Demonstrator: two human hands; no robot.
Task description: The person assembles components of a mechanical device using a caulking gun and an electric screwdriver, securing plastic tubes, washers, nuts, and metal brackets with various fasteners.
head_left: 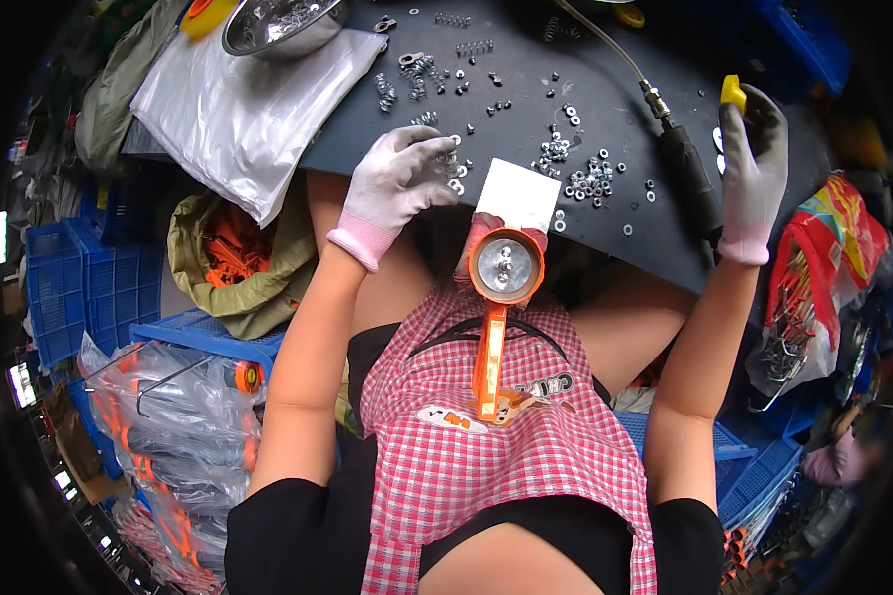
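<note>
My left hand [397, 186], in a white glove with a pink cuff, hovers at the table's near edge with fingers curled and the thumb apart. Small shiny washers [457, 178] show by its fingertips; I see nothing clearly gripped. My right hand [754, 178], gloved too, is raised at the right, pinching a small yellow plastic piece [732, 94] between thumb and finger. Between my arms is an orange round housing [507, 266] with a metal disc and small hardware inside. Its long orange handle [490, 362] points toward me. A white square plate [519, 194] lies just beyond it.
Springs [417, 74], nuts and washers [592, 178] lie scattered on the dark table [655, 233]. A black power screwdriver [690, 178] with a hose lies near my right hand. A plastic sheet [258, 109], metal bowl [283, 25], sack of orange parts [238, 253] and blue crates [94, 283] are left.
</note>
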